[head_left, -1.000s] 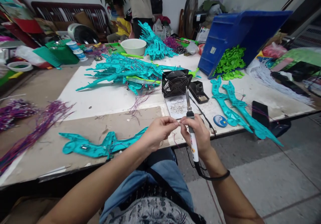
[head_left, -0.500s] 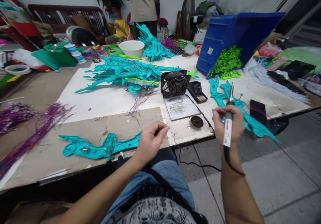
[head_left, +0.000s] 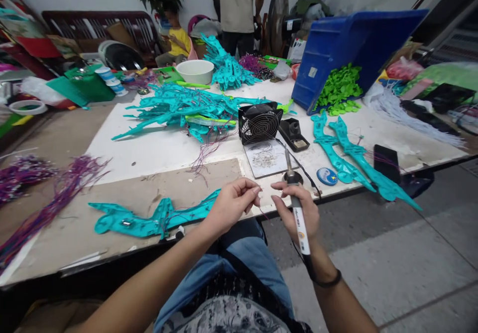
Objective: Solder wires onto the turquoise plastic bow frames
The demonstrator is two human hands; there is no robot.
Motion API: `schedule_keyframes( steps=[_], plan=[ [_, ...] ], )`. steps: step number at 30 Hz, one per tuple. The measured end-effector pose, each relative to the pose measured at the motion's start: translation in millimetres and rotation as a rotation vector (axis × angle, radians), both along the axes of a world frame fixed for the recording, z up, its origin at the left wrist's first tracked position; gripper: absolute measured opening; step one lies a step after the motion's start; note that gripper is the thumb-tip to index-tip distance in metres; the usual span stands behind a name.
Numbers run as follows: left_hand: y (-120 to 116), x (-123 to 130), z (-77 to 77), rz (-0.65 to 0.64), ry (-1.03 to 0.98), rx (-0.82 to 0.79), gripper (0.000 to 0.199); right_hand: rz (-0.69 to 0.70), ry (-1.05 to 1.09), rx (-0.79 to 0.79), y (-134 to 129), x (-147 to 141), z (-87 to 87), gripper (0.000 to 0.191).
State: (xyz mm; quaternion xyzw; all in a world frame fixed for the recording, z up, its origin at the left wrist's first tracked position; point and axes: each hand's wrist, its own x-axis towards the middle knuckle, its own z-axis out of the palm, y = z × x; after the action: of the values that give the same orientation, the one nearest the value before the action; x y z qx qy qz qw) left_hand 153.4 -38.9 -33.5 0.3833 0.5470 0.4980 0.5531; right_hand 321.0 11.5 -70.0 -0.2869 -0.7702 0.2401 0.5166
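Observation:
My left hand (head_left: 235,202) is closed in a pinch on a thin reddish wire (head_left: 264,214) over the table's front edge. Beside it, my right hand (head_left: 311,212) grips a soldering iron (head_left: 299,225) with a white and dark handle, its tip pointing up and away. Behind the iron sits a small round tin (head_left: 298,177), partly covered by it. Next to my left forearm lies a turquoise plastic piece (head_left: 144,223) with wires along it. Two similar turquoise parts (head_left: 345,174) rest at the right, near a round blue-and-white lid (head_left: 327,176).
A black fan (head_left: 260,124) stands behind a stained board (head_left: 269,160), with an iron stand (head_left: 295,135) alongside. Beyond are a turquoise heap (head_left: 175,105) and a tilted blue bin (head_left: 311,69) with green pieces. Purple wire bundles (head_left: 56,198) lie left. A person (head_left: 239,4) stands behind the table.
My right hand has moved left with the soldering iron, close to my left hand. The blue-and-white lid now shows on the table. The standing person has shifted right.

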Motion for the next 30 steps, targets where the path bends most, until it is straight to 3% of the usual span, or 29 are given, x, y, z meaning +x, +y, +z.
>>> schedule_keyframes(
  steps=[6, 10, 12, 16, 19, 23, 26, 30],
  plan=[
    [-0.6, -1.9, -0.9, -0.056, 0.099, 0.011, 0.027, 0.097, 0.073, -0.049, -0.9, -22.2, 2.3, 0.028],
    [2.6, -3.2, -4.4, -0.04, 0.104, -0.002, 0.027, 0.058, 0.043, -0.045, 2.4, -14.3, -0.6, 0.025],
    [5.2, -4.2, -6.8, -0.003, 0.056, -0.022, 0.028, -0.043, 0.006, -0.019, 10.7, -1.6, -6.6, 0.025],
    [12.5, -7.3, -11.5, 0.098, 0.074, -0.03, 0.026, -0.396, -0.17, -0.038, 39.2, 36.0, -37.7, 0.035],
    [20.2, -5.0, -14.5, 0.143, 0.271, 0.029, 0.021, -0.43, -0.302, -0.101, 59.2, 55.9, -69.5, 0.049],
    [33.8, 6.3, -21.6, 0.095, 0.464, 0.117, 0.014, -0.409, -0.346, 0.026, 71.1, 57.4, -96.2, 0.049],
    [44.7, 16.0, -28.1, 0.033, 0.562, 0.138, 0.013, -0.393, -0.313, 0.078, 67.3, 50.7, -95.6, 0.047],
    [55.0, 27.4, -32.0, -0.027, 0.778, 0.167, 0.012, -0.279, -0.257, 0.115, 49.1, 42.4, -74.2, 0.048]
  ],
)
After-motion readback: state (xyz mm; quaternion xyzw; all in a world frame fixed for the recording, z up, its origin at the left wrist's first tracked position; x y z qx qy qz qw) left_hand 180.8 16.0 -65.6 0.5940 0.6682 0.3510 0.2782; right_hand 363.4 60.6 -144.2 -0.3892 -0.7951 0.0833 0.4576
